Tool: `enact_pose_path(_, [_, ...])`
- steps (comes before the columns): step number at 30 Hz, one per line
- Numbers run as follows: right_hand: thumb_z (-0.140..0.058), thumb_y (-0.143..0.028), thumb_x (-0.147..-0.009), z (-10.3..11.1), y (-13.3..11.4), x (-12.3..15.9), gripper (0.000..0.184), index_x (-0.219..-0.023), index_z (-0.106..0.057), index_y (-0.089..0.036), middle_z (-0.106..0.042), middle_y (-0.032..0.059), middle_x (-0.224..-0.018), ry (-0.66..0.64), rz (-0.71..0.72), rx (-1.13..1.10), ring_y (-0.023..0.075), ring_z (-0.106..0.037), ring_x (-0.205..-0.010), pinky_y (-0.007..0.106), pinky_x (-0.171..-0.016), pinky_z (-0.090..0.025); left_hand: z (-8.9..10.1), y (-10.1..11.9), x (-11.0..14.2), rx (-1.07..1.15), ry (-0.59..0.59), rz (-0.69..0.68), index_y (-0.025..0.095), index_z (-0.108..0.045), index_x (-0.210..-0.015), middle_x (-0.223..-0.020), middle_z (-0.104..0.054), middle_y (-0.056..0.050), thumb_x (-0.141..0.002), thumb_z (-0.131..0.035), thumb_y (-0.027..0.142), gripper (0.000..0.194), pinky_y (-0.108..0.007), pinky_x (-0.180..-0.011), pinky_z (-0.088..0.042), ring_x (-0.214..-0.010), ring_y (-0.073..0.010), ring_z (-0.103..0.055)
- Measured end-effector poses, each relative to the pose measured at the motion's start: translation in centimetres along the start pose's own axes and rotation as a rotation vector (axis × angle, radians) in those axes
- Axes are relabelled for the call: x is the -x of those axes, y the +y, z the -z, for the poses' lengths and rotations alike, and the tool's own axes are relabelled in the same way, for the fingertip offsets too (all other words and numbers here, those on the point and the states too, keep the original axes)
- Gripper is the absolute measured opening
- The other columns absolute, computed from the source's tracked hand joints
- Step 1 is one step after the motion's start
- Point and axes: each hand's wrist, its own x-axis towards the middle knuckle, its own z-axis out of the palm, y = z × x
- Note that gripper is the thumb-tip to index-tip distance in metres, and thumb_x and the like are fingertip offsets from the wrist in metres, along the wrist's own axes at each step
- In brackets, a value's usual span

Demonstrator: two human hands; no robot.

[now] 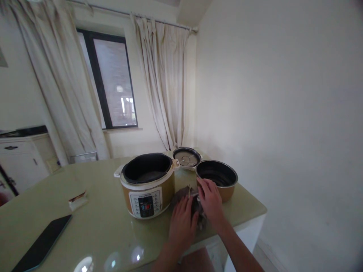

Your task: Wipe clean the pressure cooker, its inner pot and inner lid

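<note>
A crumpled grey cloth (195, 207) lies on the table between the cooker and the inner pot. My left hand (183, 223) rests on it with fingers stretched out and the thumb apart. On the cloth's right side is my right hand (211, 202), its fingers bent over the edge, close to the inner pot (227, 193). That pot is round, gold outside and dark inside. Left of my hands stands a gold and white electric cooker (168, 189) with its top open, a dark interior and a front control panel. Part of the cloth is hidden under my hands.
Behind the pots a round lid (185, 156) lies with its inner side up. A black phone (42, 243) and a small white packet (78, 200) lie on the left of the glossy table (99, 181). A wall (283, 113) stands beyond the table's right edge.
</note>
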Motion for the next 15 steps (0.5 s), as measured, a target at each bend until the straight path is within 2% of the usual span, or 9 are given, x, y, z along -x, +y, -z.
enact_pose_path(2, [-0.056,-0.026,-0.101,1.0,1.1,-0.6,0.044,-0.144,-0.064,-0.023,-0.066,0.0155,-0.138,-0.006,0.019,0.171,0.0314,-0.057,-0.131,0.049,-0.116,-0.039,-0.9,-0.6,-0.9,-0.14,-0.064,0.008,0.022,-0.056,-0.156,-0.161,-0.054,-0.017,-0.101,-0.054,0.041,0.059,-0.061,-0.124,-0.038,-0.149,-0.0376,-0.05])
enact_pose_path(5, [-0.07,-0.026,-0.093,2.7,3.6,-1.3,0.045,-0.137,-0.066,-0.02,-0.072,0.0154,-0.13,-0.219,-0.001,0.387,0.0342,-0.06,-0.126,0.05,-0.111,-0.039,-1.5,-0.9,-1.9,-0.201,-0.073,0.014,0.022,-0.057,-0.156,-0.161,-0.053,-0.019,-0.1,-0.057,0.046,0.061,-0.06,-0.123,-0.04,-0.148,-0.0396,-0.05])
enact_pose_path(7, [-0.072,-0.024,-0.091,3.5,5.4,-1.8,0.034,-0.124,-0.071,-0.019,-0.076,0.0138,-0.118,-0.373,0.001,0.453,0.033,-0.065,-0.117,0.046,-0.104,-0.041,-1.3,-0.9,-1.9,-0.179,-0.051,-0.024,0.021,-0.05,-0.161,-0.165,-0.049,-0.018,-0.102,-0.054,0.046,0.064,-0.057,-0.122,-0.041,-0.151,-0.0376,-0.048])
enact_pose_path(9, [-0.073,-0.022,-0.09,4.2,7.1,-2.3,0.025,-0.114,-0.073,-0.019,-0.077,0.0125,-0.112,-0.431,0.015,0.459,0.0315,-0.067,-0.113,0.042,-0.099,-0.042,-0.4,-1.1,-1.2,-0.162,-0.012,-0.109,0.021,-0.043,-0.165,-0.169,-0.043,-0.016,-0.104,-0.05,0.042,0.065,-0.052,-0.123,-0.042,-0.154,-0.0339,-0.044])
enact_pose_path(11, [-0.074,-0.022,-0.088,5.0,8.3,-2.7,0.022,-0.11,-0.073,-0.02,-0.078,0.0108,-0.109,-0.404,0.013,0.424,0.0302,-0.068,-0.11,0.04,-0.096,-0.042,1.4,-1.5,-0.2,-0.177,0.048,-0.229,0.023,-0.045,-0.163,-0.17,-0.043,-0.013,-0.104,-0.048,0.034,0.06,-0.049,-0.124,-0.041,-0.155,-0.0302,-0.043])
enact_pose_path(13, [-0.075,-0.027,-0.088,6.0,9.0,-3.2,0.02,-0.106,-0.074,-0.02,-0.078,0.0091,-0.102,-0.347,-0.023,0.37,0.0294,-0.069,-0.103,0.038,-0.091,-0.043,4.5,-2.1,0.3,-0.211,0.14,-0.317,0.027,-0.057,-0.155,-0.164,-0.052,-0.01,-0.103,-0.047,0.027,0.053,-0.049,-0.127,-0.037,-0.152,-0.0283,-0.047])
enact_pose_path(15, [-0.074,-0.035,-0.088,7.3,8.9,-3.8,0.019,-0.1,-0.074,-0.021,-0.076,0.0073,-0.094,-0.258,-0.068,0.298,0.0279,-0.069,-0.093,0.036,-0.083,-0.044,8.7,-2.8,-0.1,-0.237,0.306,-0.276,0.028,-0.068,-0.142,-0.153,-0.063,-0.011,-0.101,-0.047,0.026,0.045,-0.052,-0.128,-0.034,-0.146,-0.0296,-0.053])
